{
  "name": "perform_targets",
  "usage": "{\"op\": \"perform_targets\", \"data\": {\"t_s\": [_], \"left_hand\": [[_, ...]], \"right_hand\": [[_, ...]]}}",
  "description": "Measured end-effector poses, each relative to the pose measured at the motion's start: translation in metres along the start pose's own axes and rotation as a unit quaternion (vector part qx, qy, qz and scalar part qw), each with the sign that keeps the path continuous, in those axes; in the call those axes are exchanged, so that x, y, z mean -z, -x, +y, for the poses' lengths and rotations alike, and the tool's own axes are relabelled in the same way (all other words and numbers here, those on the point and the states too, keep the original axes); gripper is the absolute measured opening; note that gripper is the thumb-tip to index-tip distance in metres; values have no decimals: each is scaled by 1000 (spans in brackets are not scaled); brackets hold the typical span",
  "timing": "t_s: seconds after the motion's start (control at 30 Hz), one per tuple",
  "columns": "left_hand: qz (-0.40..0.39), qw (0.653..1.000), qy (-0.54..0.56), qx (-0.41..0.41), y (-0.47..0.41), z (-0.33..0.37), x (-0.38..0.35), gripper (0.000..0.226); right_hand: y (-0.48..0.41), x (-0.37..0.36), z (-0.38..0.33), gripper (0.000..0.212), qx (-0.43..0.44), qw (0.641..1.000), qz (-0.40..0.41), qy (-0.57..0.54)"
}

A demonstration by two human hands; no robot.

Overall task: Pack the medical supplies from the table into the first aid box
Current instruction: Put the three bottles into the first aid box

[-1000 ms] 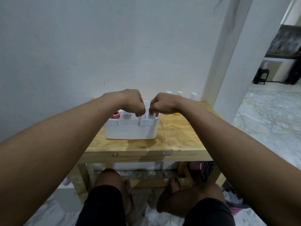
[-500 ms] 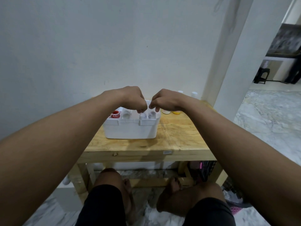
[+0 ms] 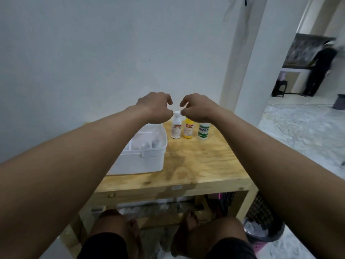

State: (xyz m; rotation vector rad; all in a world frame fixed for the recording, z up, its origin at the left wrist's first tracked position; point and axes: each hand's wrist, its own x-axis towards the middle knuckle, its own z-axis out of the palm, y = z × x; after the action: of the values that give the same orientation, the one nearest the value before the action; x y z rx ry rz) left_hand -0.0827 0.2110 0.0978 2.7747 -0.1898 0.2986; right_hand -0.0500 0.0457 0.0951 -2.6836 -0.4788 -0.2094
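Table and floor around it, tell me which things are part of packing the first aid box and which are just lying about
Part of the job:
first aid box
white bottle
yellow bottle
green-striped bottle
left hand, right hand, both empty

Lying about:
black bin by the table leg
dark stool in the far room

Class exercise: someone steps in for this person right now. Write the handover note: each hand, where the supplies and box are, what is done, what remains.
Left hand: empty, fingers loosely curled, raised above the far end of the first aid box.
Right hand: empty, fingers curled, above the bottles.
Box: open on the wooden table, some items already inside; what they are is too blurred to tell.
Left to pack: white bottle, yellow bottle and green-striped bottle, upright in a row right of the box. Then close the box.
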Motion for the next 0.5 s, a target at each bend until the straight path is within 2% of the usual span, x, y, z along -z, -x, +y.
{"op": "perform_targets", "data": {"t_s": [0.27,0.5], "left_hand": [[-9,995,-96,-7,-57,16,-33,70],[-53,988,-146,9,-96,10,-57,61]], "right_hand": [[-31,-10,35,54,-11,999,7,36],[-57,-33,53,48,-19,994,-22,103]]}}
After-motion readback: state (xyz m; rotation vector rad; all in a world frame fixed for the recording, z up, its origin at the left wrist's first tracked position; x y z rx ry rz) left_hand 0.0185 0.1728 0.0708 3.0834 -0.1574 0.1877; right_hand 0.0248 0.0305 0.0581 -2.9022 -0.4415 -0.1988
